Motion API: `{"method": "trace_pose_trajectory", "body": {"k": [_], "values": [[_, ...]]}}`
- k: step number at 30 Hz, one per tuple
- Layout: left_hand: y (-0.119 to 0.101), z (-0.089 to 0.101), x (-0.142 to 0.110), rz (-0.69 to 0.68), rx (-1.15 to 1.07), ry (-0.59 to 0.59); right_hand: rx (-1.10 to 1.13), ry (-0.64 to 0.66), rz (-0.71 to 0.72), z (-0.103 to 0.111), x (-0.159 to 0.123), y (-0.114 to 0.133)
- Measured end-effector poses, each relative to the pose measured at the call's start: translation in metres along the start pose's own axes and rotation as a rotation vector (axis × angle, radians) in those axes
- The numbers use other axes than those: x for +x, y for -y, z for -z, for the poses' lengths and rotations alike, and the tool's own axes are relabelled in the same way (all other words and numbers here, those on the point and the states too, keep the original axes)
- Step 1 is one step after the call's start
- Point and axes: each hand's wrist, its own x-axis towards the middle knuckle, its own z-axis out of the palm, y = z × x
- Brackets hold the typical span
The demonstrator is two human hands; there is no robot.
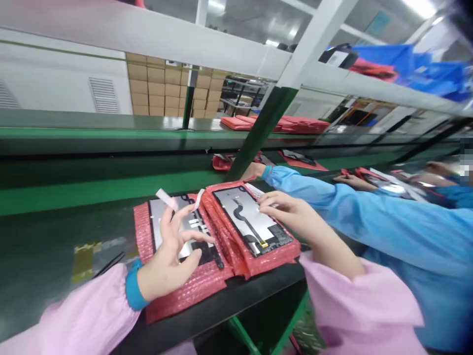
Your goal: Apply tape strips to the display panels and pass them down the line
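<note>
Two flat tablet-like screen panels lie side by side on red bubble wrap: the left panel (157, 224) and the right panel (258, 212). A dark flex cable with a gold-coloured end (263, 243) runs down the right one. My left hand (170, 261) hovers over the left panel, fingers spread, covering part of it. White strips cling to its fingertips, one strip (166, 199) on the left and another strip (198, 199) on the right. At the right panel's upper right edge, my right hand (286, 209) has its fingers pinched together; what they hold, if anything, is too small to make out.
Yellowish tape (83, 263) sticks to the dark bench at left. A green-and-white post (258, 123) rises behind the panels. A co-worker's blue sleeve (332, 202) reaches in from the right. Red sheets (288, 124) lie on the back ledge, more wrapped panels (301, 158) beyond.
</note>
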Motion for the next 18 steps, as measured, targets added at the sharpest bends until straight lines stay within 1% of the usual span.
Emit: {"method": "trace_pose_trajectory", "body": {"k": [2, 4, 5, 7, 10, 13, 15, 18], "values": [[0.002, -0.019, 0.028, -0.012, 0.030, 0.064, -0.022, 0.249, 0.021, 0.010, 0.025, -0.022], [0.010, -0.037, 0.052, -0.012, 0.057, 0.105, 0.000, 0.446, 0.049, 0.006, 0.044, -0.042], [0.017, -0.045, 0.062, -0.009, 0.069, 0.114, 0.021, 0.512, 0.061, 0.002, 0.051, -0.051], [0.035, -0.057, 0.079, -0.007, 0.118, 0.093, 0.065, 0.592, 0.079, -0.007, 0.061, -0.066], [0.064, -0.068, 0.096, -0.005, 0.278, -0.017, 0.112, 0.651, 0.091, -0.016, 0.070, -0.084], [0.084, -0.074, 0.106, -0.012, 0.446, -0.110, 0.151, 0.648, 0.123, -0.019, 0.072, -0.095], [0.091, -0.079, 0.109, -0.029, 0.530, -0.120, 0.168, 0.631, 0.150, -0.020, 0.071, -0.098], [0.097, -0.088, 0.111, -0.025, 0.603, -0.101, 0.159, 0.608, 0.185, -0.023, 0.068, -0.098]]}}
